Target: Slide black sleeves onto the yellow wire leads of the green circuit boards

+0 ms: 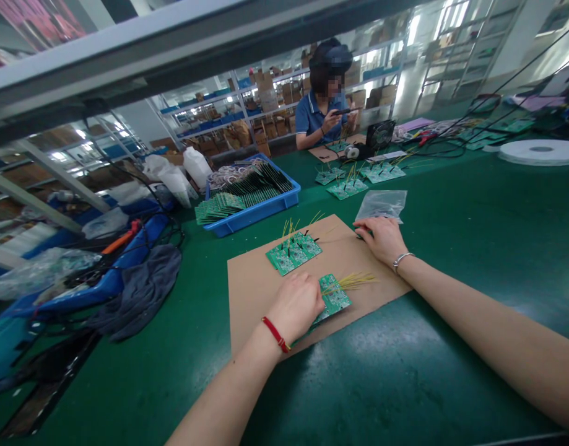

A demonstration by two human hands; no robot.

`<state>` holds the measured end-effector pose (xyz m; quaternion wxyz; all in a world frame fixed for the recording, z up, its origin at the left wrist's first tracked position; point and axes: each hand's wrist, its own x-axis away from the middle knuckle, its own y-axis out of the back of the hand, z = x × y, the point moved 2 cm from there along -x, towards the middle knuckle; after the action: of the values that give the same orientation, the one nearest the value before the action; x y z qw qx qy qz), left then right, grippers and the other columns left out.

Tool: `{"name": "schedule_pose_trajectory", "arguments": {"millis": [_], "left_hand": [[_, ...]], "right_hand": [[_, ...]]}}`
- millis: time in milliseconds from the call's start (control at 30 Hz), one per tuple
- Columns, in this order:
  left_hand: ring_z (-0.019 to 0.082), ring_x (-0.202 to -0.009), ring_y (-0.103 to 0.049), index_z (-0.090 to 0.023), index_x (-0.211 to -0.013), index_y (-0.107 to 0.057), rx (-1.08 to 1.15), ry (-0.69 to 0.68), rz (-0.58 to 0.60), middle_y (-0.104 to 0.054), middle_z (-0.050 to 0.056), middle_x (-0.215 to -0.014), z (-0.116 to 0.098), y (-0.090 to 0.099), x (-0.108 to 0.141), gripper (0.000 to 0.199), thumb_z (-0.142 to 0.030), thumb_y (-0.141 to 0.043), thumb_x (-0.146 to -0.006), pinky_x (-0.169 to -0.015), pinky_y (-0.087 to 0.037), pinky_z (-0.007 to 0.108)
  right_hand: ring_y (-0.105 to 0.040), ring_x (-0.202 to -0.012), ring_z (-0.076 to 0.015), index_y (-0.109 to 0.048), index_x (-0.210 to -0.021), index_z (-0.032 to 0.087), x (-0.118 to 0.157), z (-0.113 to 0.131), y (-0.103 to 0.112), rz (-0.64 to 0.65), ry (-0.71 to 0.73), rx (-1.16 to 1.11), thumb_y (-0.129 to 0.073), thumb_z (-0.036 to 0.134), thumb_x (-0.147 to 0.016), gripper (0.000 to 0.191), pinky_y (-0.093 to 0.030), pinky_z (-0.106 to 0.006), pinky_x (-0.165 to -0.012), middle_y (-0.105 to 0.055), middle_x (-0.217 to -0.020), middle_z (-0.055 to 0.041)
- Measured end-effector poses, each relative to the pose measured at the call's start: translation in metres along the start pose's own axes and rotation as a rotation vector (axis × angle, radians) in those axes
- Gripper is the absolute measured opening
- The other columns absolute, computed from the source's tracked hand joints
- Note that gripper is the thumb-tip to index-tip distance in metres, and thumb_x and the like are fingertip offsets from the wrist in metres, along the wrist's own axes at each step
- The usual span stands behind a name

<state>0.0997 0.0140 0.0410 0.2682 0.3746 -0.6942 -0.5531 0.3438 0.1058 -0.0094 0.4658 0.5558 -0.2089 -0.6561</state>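
My left hand [297, 305], with a red bracelet at the wrist, is closed at the left side of a green circuit board [336, 297]. Yellow wires [358, 281] lie over that board, their near ends by my fingers. Both rest on a brown cardboard sheet [251, 291]. Behind my left hand, another green board [294, 251] with upright yellow wires and black pieces lies on the cardboard. My right hand [381, 238] is at the cardboard's right edge, beside a clear plastic bag [384, 204]. Its fingers are bent, and what they touch is too small to name.
A blue tray [254, 218] full of stacked boards stands behind the cardboard. More wired boards [348, 188] lie further back, near a person [324, 105] at the table [474, 248]. A blue bin, dark cloth [147, 297] and cables are at left. A white reel [542, 152] lies right.
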Motion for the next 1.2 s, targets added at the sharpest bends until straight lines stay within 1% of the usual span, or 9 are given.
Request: {"name": "schedule_pose_trajectory", "arguments": {"millis": [100,200,333,467,600,733,867,1033,1200], "left_hand": [[0.024,-0.082,-0.054,-0.016,-0.074,-0.054,-0.057,-0.024,-0.038,-0.059,0.01,-0.081,0.002,-0.007,0.002,0.016,-0.013,-0.042,-0.083,-0.078,-0.044,0.038],[0.021,-0.078,-0.052,-0.018,-0.077,-0.05,0.017,0.033,-0.081,-0.057,0.007,-0.08,0.007,-0.006,0.007,0.017,-0.014,-0.037,-0.087,-0.074,-0.043,0.035],[0.016,-0.069,-0.051,-0.02,-0.078,-0.046,0.276,0.091,-0.101,-0.054,0.001,-0.073,0.012,0.0,0.017,0.018,-0.02,-0.034,-0.091,-0.066,-0.041,0.029],[0.015,-0.072,-0.056,-0.02,-0.09,-0.05,0.588,0.134,-0.142,-0.059,0.0,-0.077,0.018,0.0,0.026,0.012,-0.026,-0.04,-0.092,-0.066,-0.041,0.026],[0.015,-0.074,-0.058,-0.017,-0.1,-0.055,0.897,0.22,-0.185,-0.064,0.003,-0.082,0.026,-0.006,0.03,0.019,-0.031,-0.048,-0.089,-0.066,-0.042,0.025],[0.013,-0.068,-0.053,-0.016,-0.083,-0.058,1.026,0.294,-0.269,-0.06,0.001,-0.075,0.027,-0.011,0.033,0.022,-0.038,-0.054,-0.085,-0.061,-0.039,0.023],[0.011,-0.062,-0.047,-0.017,-0.075,-0.054,1.061,0.316,-0.351,-0.051,-0.002,-0.067,0.019,-0.014,0.036,0.025,-0.04,-0.053,-0.086,-0.057,-0.036,0.021],[0.009,-0.055,-0.039,-0.016,-0.071,-0.052,1.027,0.306,-0.348,-0.044,-0.004,-0.06,0.012,-0.014,0.038,0.026,-0.038,-0.053,-0.085,-0.051,-0.031,0.02],[0.009,-0.055,-0.04,-0.016,-0.07,-0.055,0.954,0.286,-0.358,-0.047,-0.004,-0.06,0.01,-0.012,0.039,0.023,-0.034,-0.054,-0.084,-0.051,-0.031,0.02]], "right_hand": [[-0.058,-0.09,-0.0259,-0.068,-0.092,0.017,0.001,0.001,0.003,-0.01,-0.016,-0.042,-0.047,0.031,-0.089,0.026,-0.034,-0.038,-0.082,-0.07,-0.096,-0.0096],[-0.059,-0.087,-0.025,-0.067,-0.09,0.016,0.002,0.001,0.006,-0.039,-0.039,-0.118,-0.048,0.029,-0.088,0.023,-0.038,-0.037,-0.08,-0.07,-0.093,-0.0098],[-0.059,-0.086,-0.0238,-0.065,-0.085,0.015,0.003,0.001,0.008,-0.134,-0.05,-0.232,-0.049,0.028,-0.086,0.021,-0.041,-0.036,-0.08,-0.069,-0.089,-0.0106],[-0.06,-0.079,-0.0219,-0.065,-0.084,0.017,0.003,0.003,0.017,-0.206,-0.181,-0.407,-0.052,0.031,-0.084,0.02,-0.044,-0.035,-0.074,-0.069,-0.085,-0.0083],[-0.059,-0.074,-0.0182,-0.065,-0.085,0.018,0.011,0.031,0.036,-0.223,-0.359,-0.803,-0.062,0.037,-0.079,0.02,-0.045,-0.033,-0.07,-0.067,-0.083,-0.0053],[-0.059,-0.068,-0.0118,-0.062,-0.082,0.019,0.037,0.086,0.044,0.027,-0.625,-1.37,-0.073,0.04,-0.071,0.026,-0.046,-0.026,-0.064,-0.066,-0.078,-0.0016],[-0.061,-0.07,-0.0089,-0.062,-0.076,0.017,0.06,0.129,0.044,0.261,-0.77,-1.608,-0.078,0.033,-0.067,0.024,-0.048,-0.022,-0.066,-0.068,-0.082,-0.0021],[-0.063,-0.068,-0.0072,-0.063,-0.075,0.017,0.07,0.134,0.04,0.342,-0.828,-1.659,-0.079,0.029,-0.067,0.022,-0.049,-0.018,-0.064,-0.067,-0.074,0.001],[-0.063,-0.066,-0.0071,-0.063,-0.076,0.016,0.074,0.134,0.04,0.421,-0.874,-1.673,-0.079,0.029,-0.068,0.022,-0.049,-0.018,-0.065,-0.068,-0.073,0.0005]]}}
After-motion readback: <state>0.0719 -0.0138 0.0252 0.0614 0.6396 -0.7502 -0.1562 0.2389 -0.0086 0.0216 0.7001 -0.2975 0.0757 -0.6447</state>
